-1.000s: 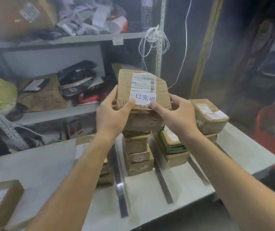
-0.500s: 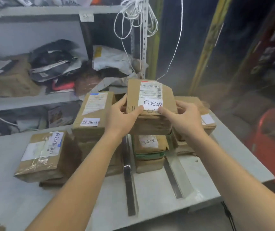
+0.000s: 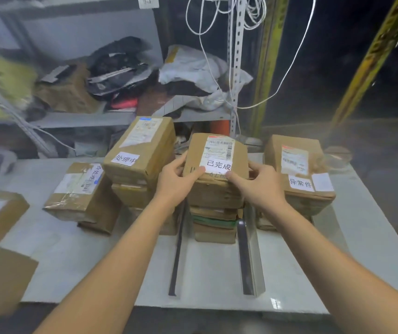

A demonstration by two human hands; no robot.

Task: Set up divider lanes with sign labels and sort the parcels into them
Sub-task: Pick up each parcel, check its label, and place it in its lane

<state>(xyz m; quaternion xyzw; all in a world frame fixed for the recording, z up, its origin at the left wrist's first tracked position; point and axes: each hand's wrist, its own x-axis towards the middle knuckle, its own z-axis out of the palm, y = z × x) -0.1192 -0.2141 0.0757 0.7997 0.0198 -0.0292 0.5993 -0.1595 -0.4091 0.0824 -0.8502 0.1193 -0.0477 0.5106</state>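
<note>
**Both hands seating the labelled box on the middle stack**

Left hand and right hand are clasping the parcel from nine and three o'clock, thumbs on its white sign label. I am lowering it squarely onto the middle lane's stack, between the dividers, label facing me.
</note>
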